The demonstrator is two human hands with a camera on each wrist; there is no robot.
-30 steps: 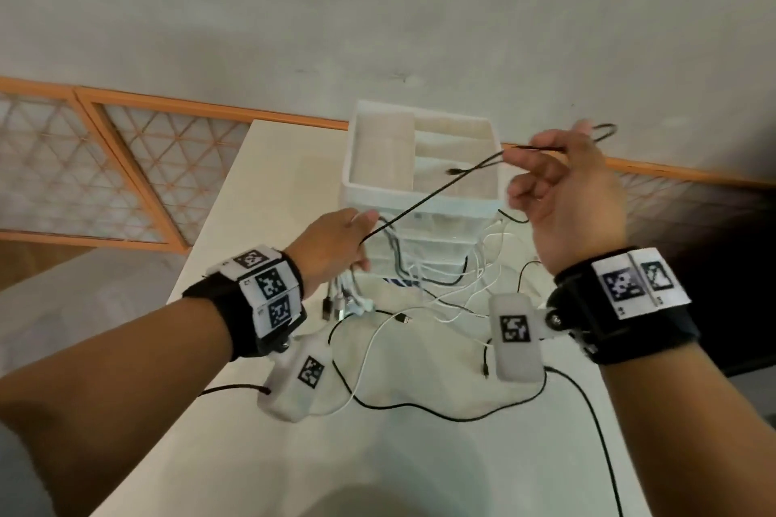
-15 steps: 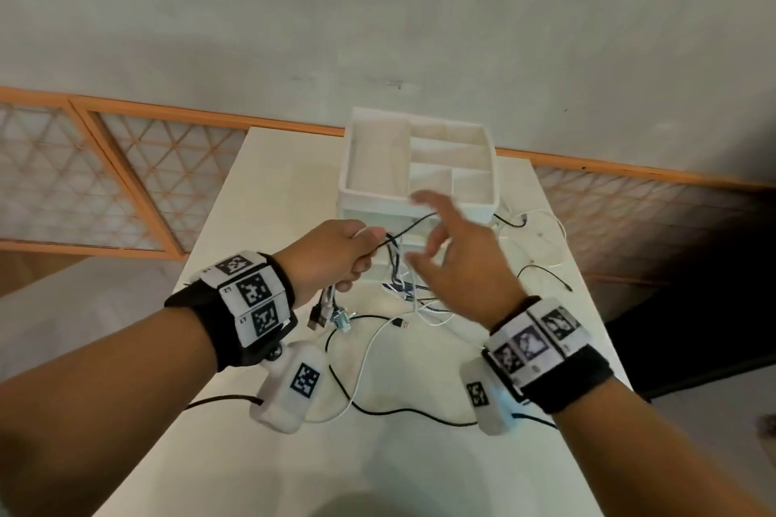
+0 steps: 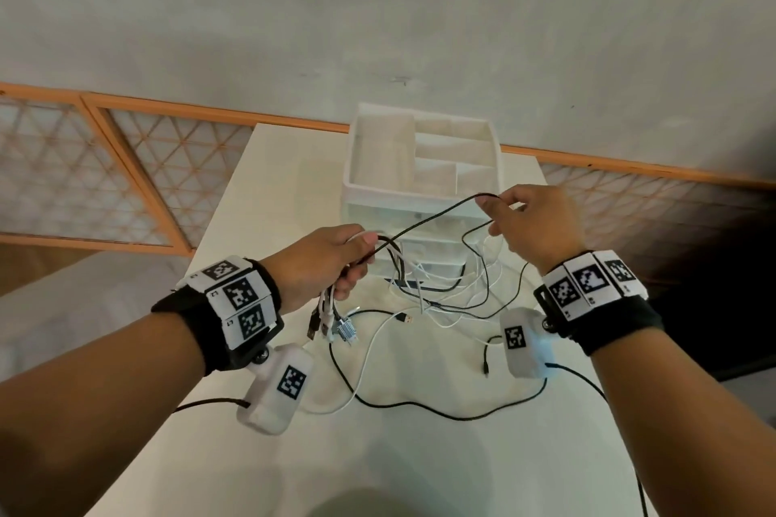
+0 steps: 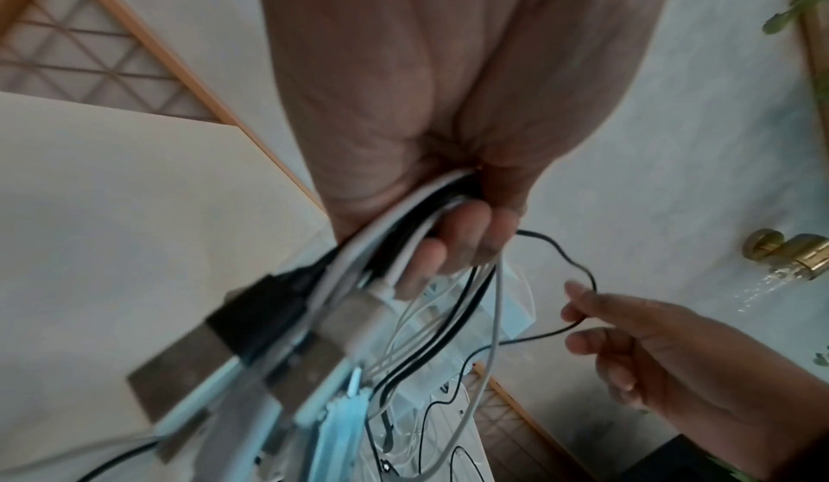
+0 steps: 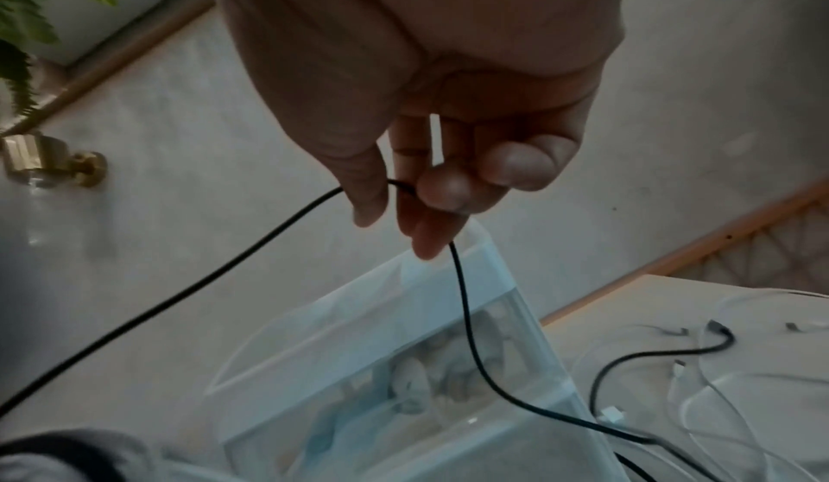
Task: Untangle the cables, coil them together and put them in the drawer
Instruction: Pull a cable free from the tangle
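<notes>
Standing beyond your fingers on the desk (image 3: 260, 453) is the white drawer unit (image 3: 422, 180), its top tray open. Your left hand (image 3: 323, 264) has its fingers (image 4: 466, 238) curled tight round a bundle of cables (image 4: 394, 241), the plugs hanging below them. Your right hand (image 3: 533, 227) pinches a black cable (image 3: 432, 218) between thumb and fingertips (image 5: 444, 188); it runs across to your left fingers. More cables lie loose on the desk beneath both hands.
</notes>
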